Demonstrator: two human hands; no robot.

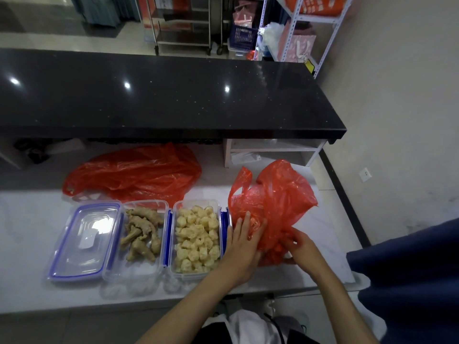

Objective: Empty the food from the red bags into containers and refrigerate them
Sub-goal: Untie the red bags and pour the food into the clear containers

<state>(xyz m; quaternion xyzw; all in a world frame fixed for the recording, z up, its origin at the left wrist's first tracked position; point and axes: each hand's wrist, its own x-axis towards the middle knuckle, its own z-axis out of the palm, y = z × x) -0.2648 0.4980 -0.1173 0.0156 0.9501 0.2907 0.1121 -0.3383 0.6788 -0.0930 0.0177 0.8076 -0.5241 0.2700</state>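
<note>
Two clear containers stand side by side on the white counter. The left container holds brownish chicken feet; the right container is full of pale yellow puffed pieces. A clear lid with a blue rim lies left of them. An empty-looking red bag lies flat behind the containers. A second red bag sits crumpled to the right. My left hand lies against its left side with fingers straight. My right hand pinches the bag's lower part. What the bag holds is hidden.
A black stone upper counter overhangs the back of the worktop. A white open shelf unit sits under it at right. Another person's dark blue sleeve reaches in from the right. Metal racks and a white shelf stand beyond.
</note>
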